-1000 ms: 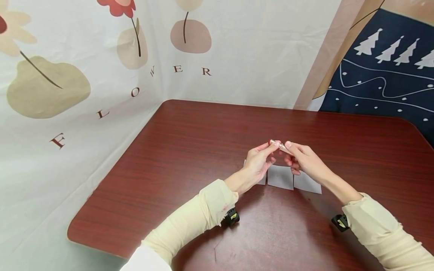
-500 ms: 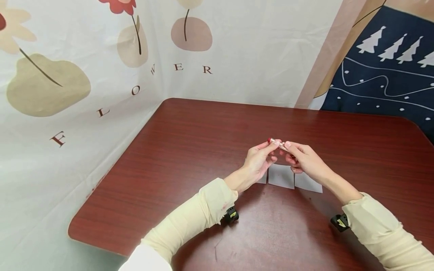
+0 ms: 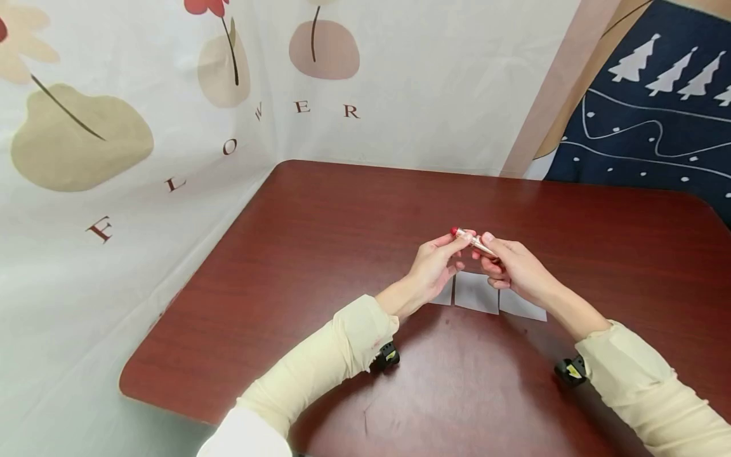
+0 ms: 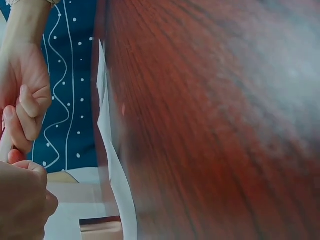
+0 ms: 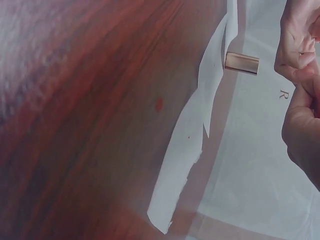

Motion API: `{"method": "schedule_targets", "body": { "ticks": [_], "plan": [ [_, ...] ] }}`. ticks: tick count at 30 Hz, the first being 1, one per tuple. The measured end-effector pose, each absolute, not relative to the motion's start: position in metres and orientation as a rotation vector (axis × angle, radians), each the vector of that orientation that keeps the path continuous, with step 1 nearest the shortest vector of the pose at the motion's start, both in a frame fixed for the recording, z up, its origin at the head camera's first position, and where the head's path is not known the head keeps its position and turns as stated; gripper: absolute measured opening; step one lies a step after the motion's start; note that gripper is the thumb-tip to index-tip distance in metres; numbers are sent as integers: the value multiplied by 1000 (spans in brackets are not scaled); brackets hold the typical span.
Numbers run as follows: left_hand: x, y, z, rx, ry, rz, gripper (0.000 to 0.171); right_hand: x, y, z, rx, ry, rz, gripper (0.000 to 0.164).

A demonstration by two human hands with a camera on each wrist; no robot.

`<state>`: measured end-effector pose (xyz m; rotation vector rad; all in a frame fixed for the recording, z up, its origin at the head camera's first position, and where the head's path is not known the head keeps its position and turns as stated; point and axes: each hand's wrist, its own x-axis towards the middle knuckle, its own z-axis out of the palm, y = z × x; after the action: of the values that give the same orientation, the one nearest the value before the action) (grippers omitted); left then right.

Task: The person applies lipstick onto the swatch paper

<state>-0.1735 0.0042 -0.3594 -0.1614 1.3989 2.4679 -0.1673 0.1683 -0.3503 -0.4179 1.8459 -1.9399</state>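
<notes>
Red at the tip (image 3: 454,231) and metallic along its tube (image 3: 485,249), the lipstick (image 3: 477,244) is pinched by my left hand (image 3: 431,269) and right hand (image 3: 521,270) above the surface (image 3: 320,254), pointing toward ten o'clock. I'd expect it light, stiff and slick with a fragile waxy end, so I'd hold only the tube. Paper sheets (image 3: 476,296) lie at six o'clock, liable to catch smears; a cap (image 5: 242,64) stands near them.

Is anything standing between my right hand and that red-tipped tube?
Nothing visible: the right hand holds the red-tipped tube directly, while the left hand pinches it nearer the red end. A gold cap stands by the white papers, apart from both hands.
</notes>
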Motion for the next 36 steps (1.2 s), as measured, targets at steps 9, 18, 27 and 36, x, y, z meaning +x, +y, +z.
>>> {"method": "schedule_targets", "body": {
  "ticks": [9, 18, 27, 36],
  "plan": [
    [-172, -10, -362, -42, 1516, 2310, 26, -169, 169, -352, -420, 1826, -1937, 37],
    [-156, -52, -370, 395, 2332, 1608, 22, -167, 177, -349, -421, 2117, -1741, 43],
    [-148, -107, -374, 1403, 2875, 353, 29, -172, 177, -357, -633, 2427, -1406, 29],
    [-154, -122, -383, 1381, 2835, 430, 44, -169, 167, -361, -599, 2516, -1322, 26]
  ]
}}
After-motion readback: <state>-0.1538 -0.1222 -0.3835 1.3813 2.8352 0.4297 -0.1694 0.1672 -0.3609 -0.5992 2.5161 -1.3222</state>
